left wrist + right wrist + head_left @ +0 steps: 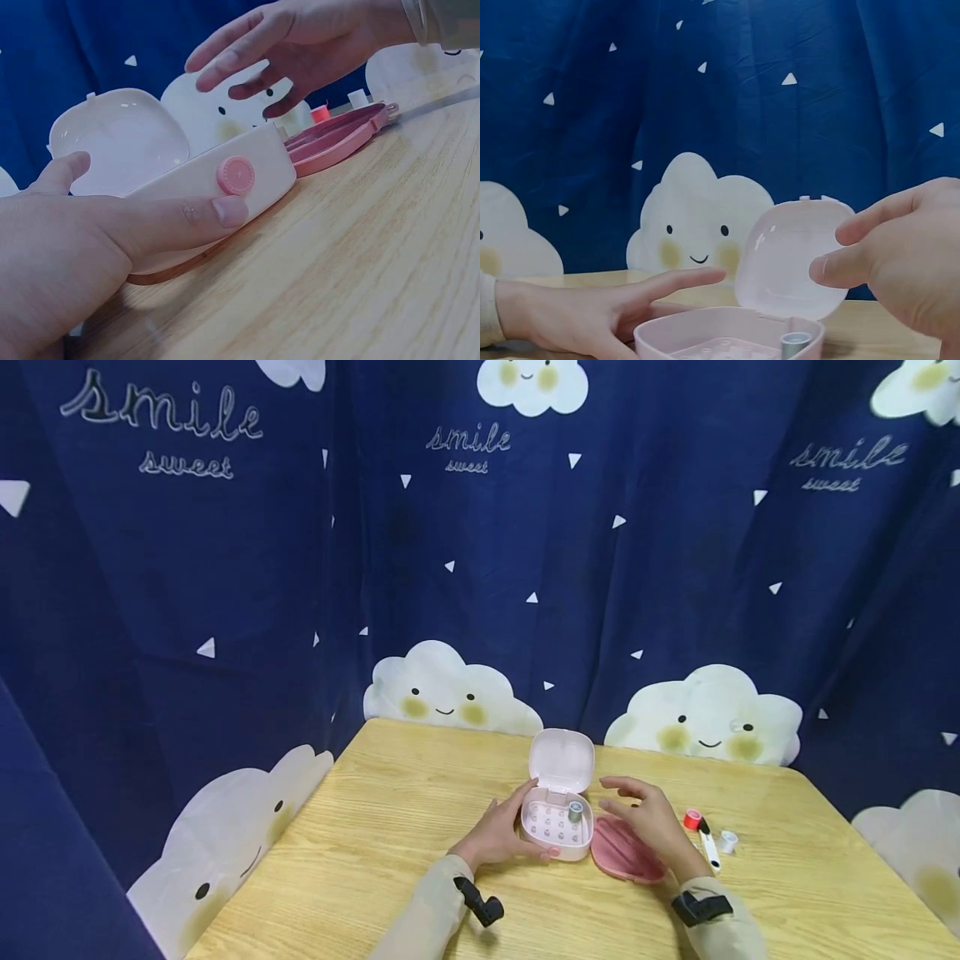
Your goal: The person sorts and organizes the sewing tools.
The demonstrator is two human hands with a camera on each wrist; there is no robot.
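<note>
One pale pink box [558, 848] stands between the hands, its lid [562, 760] raised behind the left fingertips, with a grey-green spool [575, 812] upright inside, on the side nearer the right fingers. The left hand [492, 838] holds the box at its left side, thumb straight along the front wall by the round button [235, 175], forefinger reaching towards the back. The right hand [651, 817] hovers above rim height, fingers spread wide and pointing left, their tips apart from the box, with a gap of air between them and the spool. Below its palm, just beside the box, lies a darker pink tray [624, 857]. To the right of those fingers sit a red spool [692, 818], a black-and-white tool [709, 847] and a white spool [728, 842]. The table [360, 852] runs past the right fingertips to its far edge; its left edge is well apart from the left fingers.
</note>
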